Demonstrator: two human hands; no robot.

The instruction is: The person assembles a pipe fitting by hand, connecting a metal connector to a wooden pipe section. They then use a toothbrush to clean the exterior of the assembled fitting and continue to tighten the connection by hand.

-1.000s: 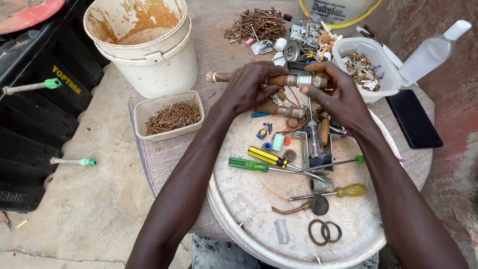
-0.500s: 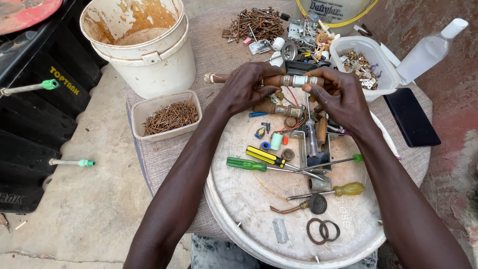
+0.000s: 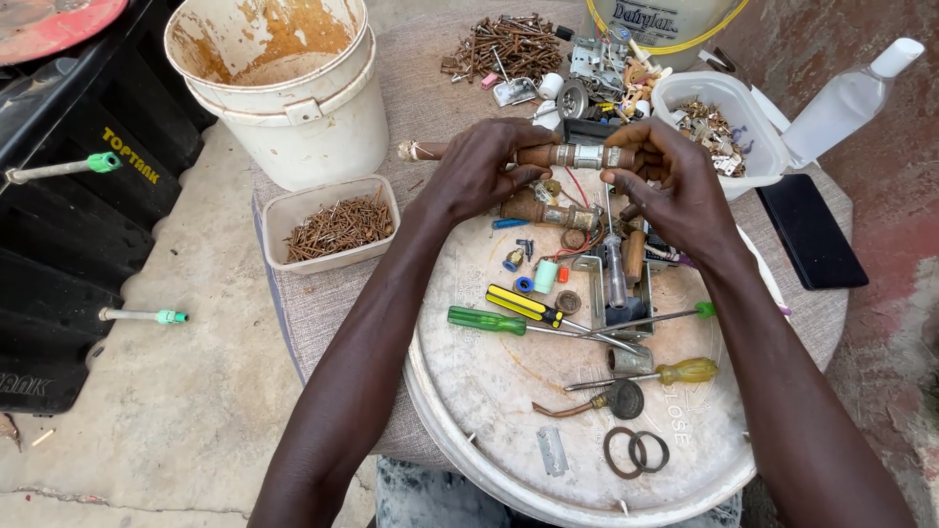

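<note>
Both my hands hold one long rusty brown rod [image 3: 572,155] with metal bands, level above a round white lid [image 3: 509,391]. My left hand [image 3: 479,168] grips its left part, with the rod's tip sticking out past my fist. My right hand [image 3: 675,181] pinches its right end. A second rusty rod [image 3: 544,212] lies just below. On the lid lie a green-handled screwdriver [image 3: 489,320], a yellow-and-black screwdriver [image 3: 524,305], a yellow-handled screwdriver [image 3: 675,373], small caps and rubber rings [image 3: 636,452].
A stained white bucket [image 3: 293,98] stands at the back left, a tub of rusty nails [image 3: 337,227] in front of it. Behind are a heap of rusty screws [image 3: 504,44], a white tub of metal bits [image 3: 719,122], a clear bottle [image 3: 846,98], a dark phone [image 3: 810,230] and a black tank [image 3: 68,215].
The hands keep their grip on the rod and have barely shifted; the fingers have adjusted slightly around it.
</note>
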